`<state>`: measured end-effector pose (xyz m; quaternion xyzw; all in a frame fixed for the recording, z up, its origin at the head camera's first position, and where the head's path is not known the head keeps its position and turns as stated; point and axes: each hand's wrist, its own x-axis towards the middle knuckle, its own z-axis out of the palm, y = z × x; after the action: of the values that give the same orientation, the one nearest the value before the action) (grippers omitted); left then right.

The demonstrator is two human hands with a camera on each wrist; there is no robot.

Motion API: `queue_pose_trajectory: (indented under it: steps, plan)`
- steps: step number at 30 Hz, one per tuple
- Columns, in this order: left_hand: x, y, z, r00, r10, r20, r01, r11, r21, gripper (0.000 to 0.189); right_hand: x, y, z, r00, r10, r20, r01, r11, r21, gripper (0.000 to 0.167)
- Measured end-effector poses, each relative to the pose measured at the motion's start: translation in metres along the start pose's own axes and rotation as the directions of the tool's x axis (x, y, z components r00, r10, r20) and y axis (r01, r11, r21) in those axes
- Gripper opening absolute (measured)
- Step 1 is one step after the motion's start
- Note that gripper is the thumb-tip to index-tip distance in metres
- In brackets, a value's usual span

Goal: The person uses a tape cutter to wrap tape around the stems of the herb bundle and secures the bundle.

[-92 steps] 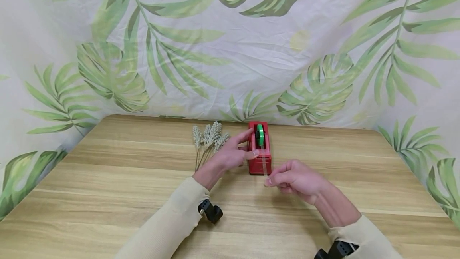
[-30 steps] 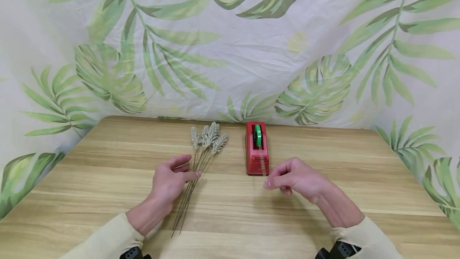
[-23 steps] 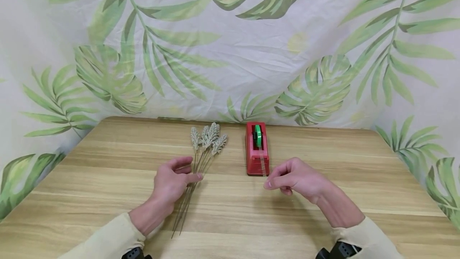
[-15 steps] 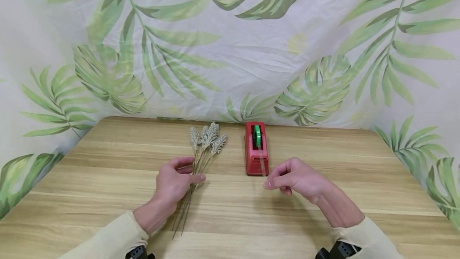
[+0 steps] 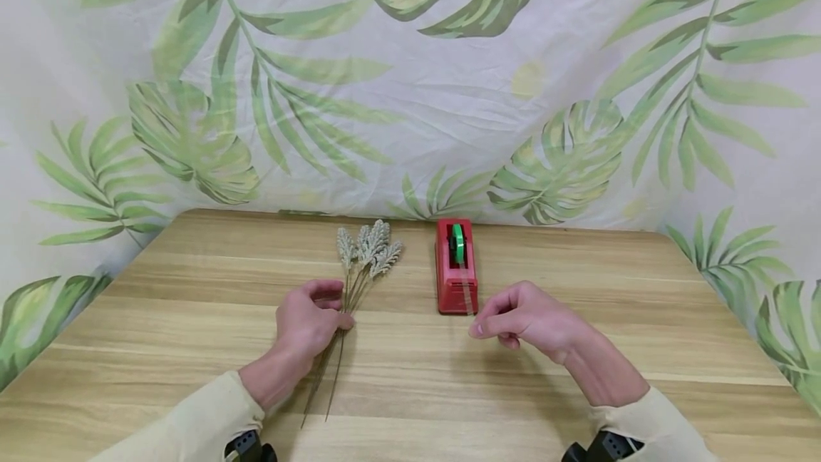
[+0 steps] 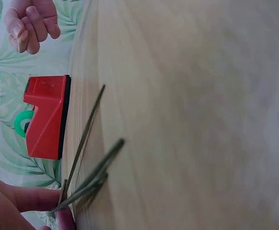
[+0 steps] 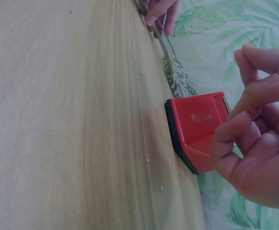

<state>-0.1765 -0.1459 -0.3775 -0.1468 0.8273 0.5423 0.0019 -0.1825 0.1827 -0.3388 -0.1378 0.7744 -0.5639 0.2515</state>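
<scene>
Here, one bouquet, one tape dispenser

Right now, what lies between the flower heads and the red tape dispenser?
In the head view, only bare tabletop lies between the flower heads and dispenser.

My left hand has a free lane over bare table toward my right hand. Farther back, the dispenser stands in the way, with a narrower gap between it and the flowers; the cloth closes off the far edge.
</scene>
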Motion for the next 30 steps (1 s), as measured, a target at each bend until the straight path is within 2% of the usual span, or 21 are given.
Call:
queue_pose_trajectory:
  steps: [6, 12, 16, 19, 21, 25, 30]
  plan:
    - [0.002, -0.001, -0.003, 1.0, 0.023, 0.006, -0.023, 0.999, 0.024, 0.06, -0.001, 0.0, 0.001, 1.0, -0.01, -0.004, 0.01, 1.0, -0.001, 0.019]
    - [0.005, 0.003, -0.017, 0.998, -0.03, 0.055, 0.026, 0.997, 0.076, 0.052, -0.002, -0.003, 0.001, 1.0, -0.015, -0.028, 0.015, 1.0, 0.0, 0.017]
    - [0.008, 0.005, -0.028, 0.99, -0.052, 0.133, 0.057, 0.998, -0.036, 0.048, -0.004, -0.006, 0.0, 0.999, -0.025, -0.048, 0.024, 1.0, -0.014, 0.013]
    - [0.009, 0.004, -0.035, 0.983, -0.043, 0.179, 0.063, 0.992, -0.113, 0.047, -0.007, -0.009, -0.001, 0.997, -0.036, -0.067, 0.034, 0.999, -0.026, 0.011]
    - [0.009, 0.003, -0.04, 0.984, -0.027, 0.177, 0.045, 0.994, -0.095, 0.045, -0.009, -0.011, -0.002, 0.996, -0.038, -0.086, 0.036, 0.999, -0.028, 0.011]
    - [0.011, -0.001, -0.047, 0.989, 0.01, 0.148, -0.011, 1.0, 0.011, 0.042, -0.012, -0.017, -0.002, 0.99, -0.046, -0.136, 0.045, 0.999, -0.013, 0.01]
    - [0.015, -0.007, -0.056, 0.99, 0.031, 0.137, -0.042, 0.996, 0.081, 0.039, -0.015, -0.025, 0.003, 0.971, -0.071, -0.228, 0.077, 0.997, 0.015, 0.008]
